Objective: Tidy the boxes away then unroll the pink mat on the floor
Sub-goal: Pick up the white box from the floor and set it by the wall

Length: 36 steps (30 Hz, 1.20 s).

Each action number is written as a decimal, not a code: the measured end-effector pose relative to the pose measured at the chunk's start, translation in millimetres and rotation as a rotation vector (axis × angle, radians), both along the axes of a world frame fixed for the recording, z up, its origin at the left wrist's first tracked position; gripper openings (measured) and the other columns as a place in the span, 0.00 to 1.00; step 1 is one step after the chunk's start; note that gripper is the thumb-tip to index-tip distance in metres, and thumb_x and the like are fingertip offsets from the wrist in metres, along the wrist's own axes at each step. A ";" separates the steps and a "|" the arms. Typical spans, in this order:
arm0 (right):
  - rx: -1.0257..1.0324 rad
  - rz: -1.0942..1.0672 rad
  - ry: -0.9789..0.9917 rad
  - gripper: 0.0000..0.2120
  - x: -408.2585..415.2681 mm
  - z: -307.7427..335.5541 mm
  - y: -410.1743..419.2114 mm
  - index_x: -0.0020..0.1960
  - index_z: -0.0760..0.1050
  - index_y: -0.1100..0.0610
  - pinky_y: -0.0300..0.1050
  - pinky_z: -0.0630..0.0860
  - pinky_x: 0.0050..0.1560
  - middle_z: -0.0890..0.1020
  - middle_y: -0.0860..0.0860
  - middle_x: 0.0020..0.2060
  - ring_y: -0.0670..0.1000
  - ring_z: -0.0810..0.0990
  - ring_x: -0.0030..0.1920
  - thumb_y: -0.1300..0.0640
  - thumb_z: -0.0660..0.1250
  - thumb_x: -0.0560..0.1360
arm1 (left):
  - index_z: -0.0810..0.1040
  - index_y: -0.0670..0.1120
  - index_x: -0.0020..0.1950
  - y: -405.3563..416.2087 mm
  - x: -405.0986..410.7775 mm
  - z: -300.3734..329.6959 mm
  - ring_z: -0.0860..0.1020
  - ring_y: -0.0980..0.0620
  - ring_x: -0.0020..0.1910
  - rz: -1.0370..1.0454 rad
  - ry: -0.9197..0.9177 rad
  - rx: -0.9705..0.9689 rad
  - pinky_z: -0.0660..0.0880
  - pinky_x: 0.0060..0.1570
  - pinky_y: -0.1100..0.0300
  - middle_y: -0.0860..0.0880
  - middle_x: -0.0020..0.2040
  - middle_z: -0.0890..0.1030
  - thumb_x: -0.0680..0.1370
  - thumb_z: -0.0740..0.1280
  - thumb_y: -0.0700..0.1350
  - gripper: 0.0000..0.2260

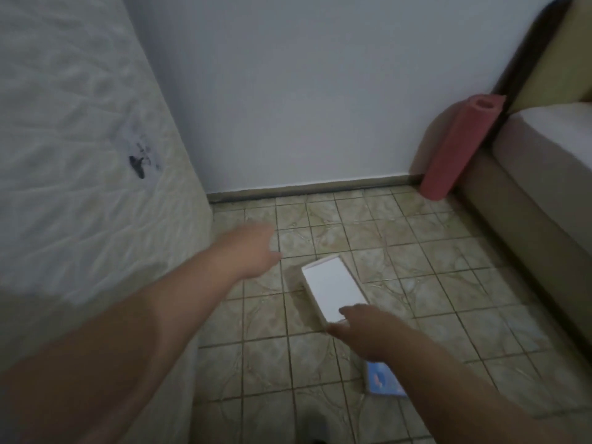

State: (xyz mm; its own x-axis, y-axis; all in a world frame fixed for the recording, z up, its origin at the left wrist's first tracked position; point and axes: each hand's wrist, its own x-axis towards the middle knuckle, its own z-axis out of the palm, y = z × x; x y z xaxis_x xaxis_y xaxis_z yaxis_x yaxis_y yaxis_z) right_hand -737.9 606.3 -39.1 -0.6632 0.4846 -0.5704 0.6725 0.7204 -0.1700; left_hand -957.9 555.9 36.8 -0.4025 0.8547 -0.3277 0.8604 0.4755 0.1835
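A flat white box is near the middle of the tiled floor, and my right hand grips its near end, thumb on top. A blue box lies on the floor just behind that hand, partly hidden by my right forearm. My left hand is stretched out to the left of the white box, holding nothing; it is blurred and its fingers are hard to make out. The rolled pink mat stands upright in the far right corner, leaning against the wall and the bed.
An upright mattress fills the left side. A bed with a beige base runs along the right. The white wall closes the far end of the tiled floor between them.
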 end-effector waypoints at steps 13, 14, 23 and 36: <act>-0.035 -0.499 -0.016 0.32 -94.4 -16.8 190.5 0.74 0.61 0.56 0.54 0.63 0.69 0.66 0.57 0.73 0.57 0.66 0.71 0.36 0.51 0.78 | 0.66 0.47 0.70 194.0 -69.5 -84.9 0.71 0.45 0.66 -0.343 -0.139 -0.120 0.69 0.63 0.54 0.45 0.69 0.70 0.77 0.61 0.54 0.24; -0.022 -0.537 -0.001 0.33 -99.3 -11.9 205.7 0.75 0.60 0.56 0.55 0.62 0.70 0.65 0.56 0.73 0.57 0.64 0.72 0.36 0.51 0.78 | 0.66 0.47 0.70 197.8 -72.2 -93.5 0.71 0.46 0.65 -0.372 -0.155 -0.142 0.69 0.62 0.54 0.46 0.68 0.71 0.77 0.61 0.55 0.23; 0.074 -0.918 0.050 0.33 -134.1 10.6 287.1 0.74 0.60 0.55 0.55 0.64 0.68 0.66 0.56 0.72 0.58 0.66 0.70 0.35 0.51 0.77 | 0.70 0.48 0.66 250.2 -117.4 -143.3 0.75 0.47 0.60 -0.686 -0.255 -0.293 0.73 0.59 0.54 0.47 0.64 0.75 0.76 0.63 0.54 0.21; -0.111 -1.413 -0.049 0.27 -136.1 -165.6 184.0 0.70 0.65 0.52 0.52 0.68 0.63 0.71 0.55 0.68 0.57 0.70 0.66 0.37 0.53 0.78 | 0.61 0.48 0.75 427.6 -137.4 -171.3 0.66 0.45 0.71 -0.869 -0.180 -0.103 0.64 0.66 0.55 0.44 0.74 0.66 0.78 0.63 0.53 0.27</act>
State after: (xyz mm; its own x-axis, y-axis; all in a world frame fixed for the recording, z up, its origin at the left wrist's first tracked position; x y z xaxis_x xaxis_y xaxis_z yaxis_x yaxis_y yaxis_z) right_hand -874.0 790.3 -204.7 0.3555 0.6649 -0.6569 0.8113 -0.5685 -0.1363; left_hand -1095.2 983.5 -134.5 0.4393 0.7967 -0.4151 0.8866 -0.3100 0.3433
